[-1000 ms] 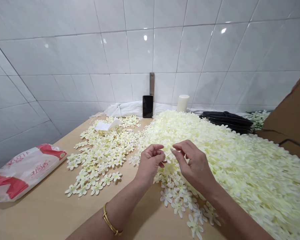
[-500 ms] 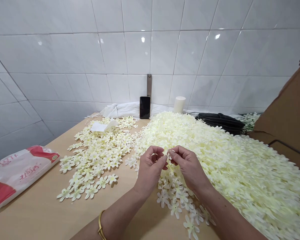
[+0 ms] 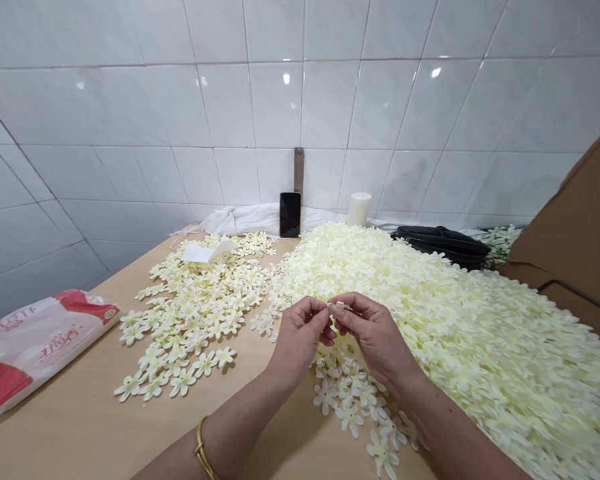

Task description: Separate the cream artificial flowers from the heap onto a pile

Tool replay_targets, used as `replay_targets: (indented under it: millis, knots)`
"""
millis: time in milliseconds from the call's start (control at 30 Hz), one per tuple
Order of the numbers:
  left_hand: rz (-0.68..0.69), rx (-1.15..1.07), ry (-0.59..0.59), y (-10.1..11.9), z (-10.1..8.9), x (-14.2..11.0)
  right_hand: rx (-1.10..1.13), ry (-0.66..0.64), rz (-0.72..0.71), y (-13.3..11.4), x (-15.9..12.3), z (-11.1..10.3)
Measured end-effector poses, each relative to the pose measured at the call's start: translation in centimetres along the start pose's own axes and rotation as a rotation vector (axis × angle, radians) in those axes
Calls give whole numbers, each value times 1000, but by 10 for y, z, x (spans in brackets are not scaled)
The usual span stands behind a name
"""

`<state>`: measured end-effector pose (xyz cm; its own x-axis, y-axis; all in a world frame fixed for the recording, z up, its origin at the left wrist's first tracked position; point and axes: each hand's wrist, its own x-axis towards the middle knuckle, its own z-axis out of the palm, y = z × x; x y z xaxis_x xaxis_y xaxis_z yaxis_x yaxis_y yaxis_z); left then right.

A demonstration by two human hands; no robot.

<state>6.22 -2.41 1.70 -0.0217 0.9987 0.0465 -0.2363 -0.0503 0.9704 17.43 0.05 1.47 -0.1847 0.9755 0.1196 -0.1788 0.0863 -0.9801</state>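
Observation:
My left hand (image 3: 303, 333) and my right hand (image 3: 375, 330) meet at their fingertips, both pinched, over the near edge of a big heap of artificial flowers (image 3: 460, 320). A small pale artificial flower (image 3: 341, 305) shows in part at the fingers of my right hand; most of it is hidden. What the left fingertips pinch is too small to make out. Loose five-petalled blossoms (image 3: 350, 413) lie below the hands. To the left is a flatter spread of yellowish-white flowers (image 3: 200, 313) on the wooden table (image 3: 180, 433).
At the left edge lies a red and white plastic packet (image 3: 45, 347). A paper scrap (image 3: 207, 251) rests on the left flowers. Against the tiled wall are a phone (image 3: 290, 215), a white cylinder (image 3: 359, 209) and a black case (image 3: 440, 245). Brown cardboard (image 3: 575, 240) rises at right.
My right hand has come leftward, and its fingertips now meet those of my left hand. The fingers of both hands have closed together. The camera view has shifted slightly right.

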Motion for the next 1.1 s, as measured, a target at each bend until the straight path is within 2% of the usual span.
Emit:
replay_targets:
  millis: [100, 233, 467, 667, 833, 1000, 1100]
  knots:
    - [30, 6, 21, -2, -1, 2, 136, -63, 93, -2, 0, 0]
    - [37, 16, 34, -4, -1, 2, 213, -33, 167, -2, 0, 1]
    - [-1, -1, 15, -1, 2, -2, 154, 12, 90, 1, 0, 4]
    - [51, 10, -6, 2, 4, -4, 166, -47, 57, 1, -1, 8]
    - [61, -3, -38, 1, 2, -3, 141, -46, 76, 1, 0, 6]
    - [93, 66, 53, -1, 2, -1, 73, -134, 75, -3, -1, 4]
    - [45, 69, 53, -7, 4, 3, 54, -113, 86, -2, -1, 4]
